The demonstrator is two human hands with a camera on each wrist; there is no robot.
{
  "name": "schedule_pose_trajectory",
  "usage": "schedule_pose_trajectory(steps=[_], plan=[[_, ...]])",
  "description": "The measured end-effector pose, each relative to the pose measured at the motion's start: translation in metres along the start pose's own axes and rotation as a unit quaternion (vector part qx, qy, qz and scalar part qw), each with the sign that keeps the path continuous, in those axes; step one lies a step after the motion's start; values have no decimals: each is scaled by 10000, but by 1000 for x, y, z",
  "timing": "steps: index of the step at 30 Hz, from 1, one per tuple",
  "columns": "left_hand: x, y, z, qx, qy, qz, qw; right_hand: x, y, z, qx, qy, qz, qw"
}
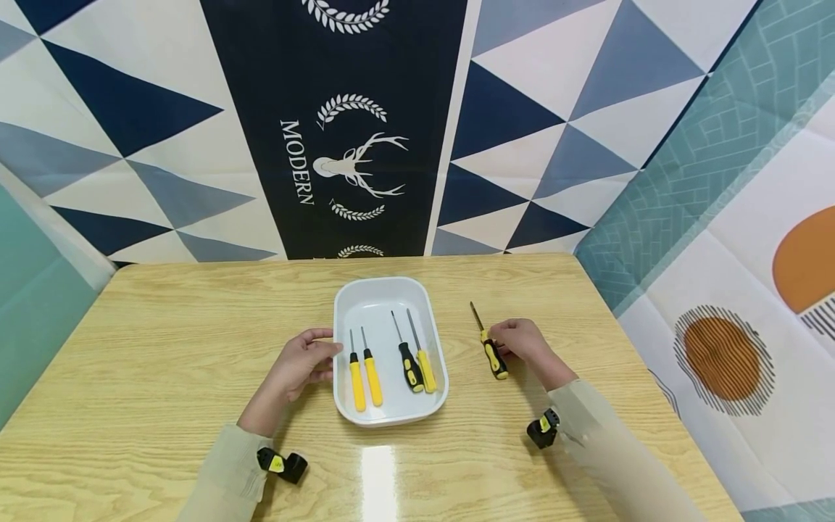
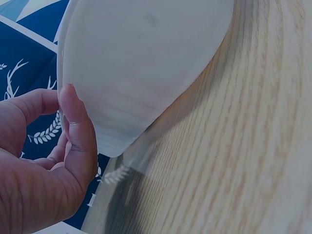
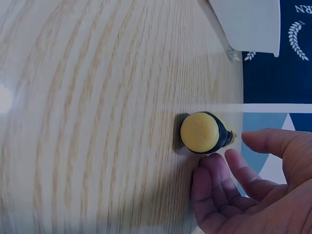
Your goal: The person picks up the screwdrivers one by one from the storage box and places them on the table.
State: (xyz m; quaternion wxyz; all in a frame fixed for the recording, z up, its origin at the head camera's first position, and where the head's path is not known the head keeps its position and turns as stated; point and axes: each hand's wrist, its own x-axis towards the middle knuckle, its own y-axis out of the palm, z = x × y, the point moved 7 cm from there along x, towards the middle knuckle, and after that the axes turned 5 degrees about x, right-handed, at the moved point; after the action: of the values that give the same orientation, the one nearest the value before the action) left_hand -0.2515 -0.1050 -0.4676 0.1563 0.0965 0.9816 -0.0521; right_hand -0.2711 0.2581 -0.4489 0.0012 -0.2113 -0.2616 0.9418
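Note:
A white plastic tray stands on the table, and my left hand pinches its left rim between thumb and fingers. Inside it lie two slim yellow-handled screwdrivers on the left. On the right side of the tray are a black-and-yellow screwdriver and another yellow-handled screwdriver. To the right of the tray, a second black-and-yellow screwdriver lies on the tabletop, shaft pointing away. My right hand is right beside its handle, the thumb and fingertips apart around the far part of it.
The wood-grain table reaches back to a patterned cloth wall. Another patterned cloth borders the right edge. Each wrist carries a small black camera, such as the left one.

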Motion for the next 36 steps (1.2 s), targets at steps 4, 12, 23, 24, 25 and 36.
schedule_pose_trajectory(steps=[4, 12, 23, 24, 25, 36], plan=[[0, 0, 0, 31, -5, -13, 10000, -3, -3, 1, 89, 46, -3, 9999], [0, 0, 0, 6, -5, -5, 10000, 0, -6, 2, 46, 14, -188, 9998], [-1, 0, -1, -30, 3, 8, 10000, -3, -8, 6, 293, -63, -77, 9995], [-1, 0, -1, -28, 6, 3, 10000, -4, -8, 6, 286, -65, -70, 9995], [-1, 0, -1, -32, 9, 0, 10000, -4, -8, 7, 290, -59, -64, 9995], [-2, 1, -1, -82, 10, 23, 10000, -10, -6, 15, 377, -125, 101, 9992]])
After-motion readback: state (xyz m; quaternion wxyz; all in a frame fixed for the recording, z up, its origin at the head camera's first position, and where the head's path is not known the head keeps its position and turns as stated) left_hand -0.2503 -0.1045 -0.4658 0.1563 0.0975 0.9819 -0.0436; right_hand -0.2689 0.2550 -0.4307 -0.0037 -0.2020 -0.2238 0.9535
